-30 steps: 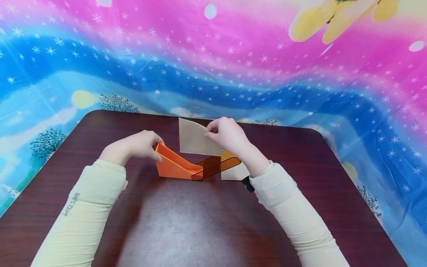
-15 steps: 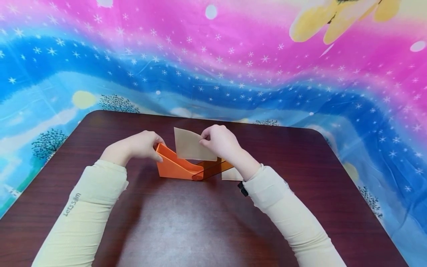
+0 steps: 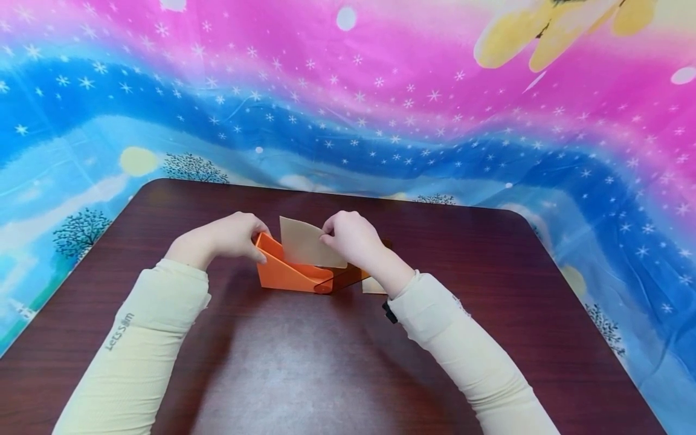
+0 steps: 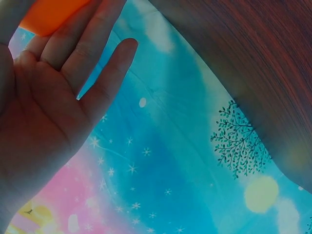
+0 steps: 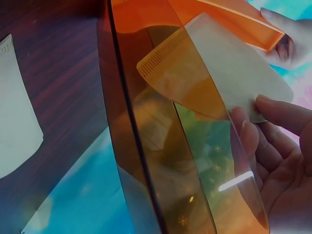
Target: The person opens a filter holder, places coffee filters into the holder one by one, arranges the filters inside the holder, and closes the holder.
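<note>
An orange open-topped box point(image 3: 283, 273) with a hinged see-through amber lid point(image 5: 141, 122) swung out to the right stands on the table. My left hand point(image 3: 231, 235) grips the box's tall left end between thumb and fingers. My right hand point(image 3: 353, 237) pinches the right edge of a thin beige filter-like sheet point(image 3: 306, 243), whose lower edge is at the box's opening. Through the amber lid, the right wrist view shows the sheet's ribbed seam point(image 5: 161, 57). Another beige piece point(image 3: 373, 286) lies on the table beside the lid, partly hidden by my right arm.
The dark wood table point(image 3: 293, 368) has rounded far corners. A pink and blue patterned cloth point(image 3: 348, 121) hangs behind it and along its sides. A black item point(image 3: 389, 312) shows at my right cuff.
My right hand has moved left and down with the sheet, bringing it from above the lid to the box's opening. The left hand and the box have stayed in place.
</note>
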Available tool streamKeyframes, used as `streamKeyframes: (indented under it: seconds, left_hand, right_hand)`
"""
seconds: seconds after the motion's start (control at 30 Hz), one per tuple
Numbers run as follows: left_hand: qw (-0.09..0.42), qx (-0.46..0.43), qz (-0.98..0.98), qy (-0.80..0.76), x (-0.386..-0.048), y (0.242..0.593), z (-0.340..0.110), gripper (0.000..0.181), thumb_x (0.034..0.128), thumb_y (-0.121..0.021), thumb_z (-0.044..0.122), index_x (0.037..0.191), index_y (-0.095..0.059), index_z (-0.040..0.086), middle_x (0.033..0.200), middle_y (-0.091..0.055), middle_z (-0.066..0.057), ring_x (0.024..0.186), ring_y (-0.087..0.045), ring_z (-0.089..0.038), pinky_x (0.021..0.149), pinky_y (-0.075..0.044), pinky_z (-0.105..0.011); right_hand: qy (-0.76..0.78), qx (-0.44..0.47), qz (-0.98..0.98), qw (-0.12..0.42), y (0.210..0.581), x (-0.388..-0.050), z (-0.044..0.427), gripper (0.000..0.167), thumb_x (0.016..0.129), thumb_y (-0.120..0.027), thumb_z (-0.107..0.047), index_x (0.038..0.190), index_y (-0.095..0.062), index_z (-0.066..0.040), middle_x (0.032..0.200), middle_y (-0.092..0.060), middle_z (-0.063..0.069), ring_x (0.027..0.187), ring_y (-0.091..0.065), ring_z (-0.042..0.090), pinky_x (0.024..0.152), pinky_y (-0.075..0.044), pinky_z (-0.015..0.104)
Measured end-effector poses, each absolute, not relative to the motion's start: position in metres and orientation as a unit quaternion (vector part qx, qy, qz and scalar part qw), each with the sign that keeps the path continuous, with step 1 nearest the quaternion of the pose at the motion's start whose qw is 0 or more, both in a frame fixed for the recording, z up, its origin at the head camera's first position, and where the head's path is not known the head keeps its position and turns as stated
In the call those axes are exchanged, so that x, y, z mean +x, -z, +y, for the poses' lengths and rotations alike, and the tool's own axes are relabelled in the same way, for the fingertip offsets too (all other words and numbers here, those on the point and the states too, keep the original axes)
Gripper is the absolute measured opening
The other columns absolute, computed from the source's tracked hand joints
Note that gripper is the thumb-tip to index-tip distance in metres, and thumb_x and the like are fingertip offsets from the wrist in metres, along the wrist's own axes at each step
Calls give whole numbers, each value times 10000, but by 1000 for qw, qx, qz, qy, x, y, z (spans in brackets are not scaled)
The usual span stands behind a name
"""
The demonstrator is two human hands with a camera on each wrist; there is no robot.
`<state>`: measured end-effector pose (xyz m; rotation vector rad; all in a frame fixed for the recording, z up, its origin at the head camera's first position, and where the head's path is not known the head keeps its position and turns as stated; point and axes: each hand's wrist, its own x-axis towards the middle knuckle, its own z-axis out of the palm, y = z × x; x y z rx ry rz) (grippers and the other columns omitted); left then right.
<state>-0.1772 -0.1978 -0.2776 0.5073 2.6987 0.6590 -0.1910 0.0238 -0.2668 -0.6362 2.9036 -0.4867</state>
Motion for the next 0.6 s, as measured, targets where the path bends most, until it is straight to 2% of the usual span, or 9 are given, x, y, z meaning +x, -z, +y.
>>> streamKeyframes:
  seconds: [0.6]
  left_hand:
    - [149, 182, 944, -230, -175, 277, -198, 310, 749, -746, 130, 1011, -670, -19, 846, -674, -74, 730, -568, -171, 743, -515, -351]
  right_hand:
    - [144, -216, 962, 89, 290, -192, 10, 157, 897, -618, -219, 926, -742, -129, 862, -716, 15, 697, -603, 125, 691, -535, 272]
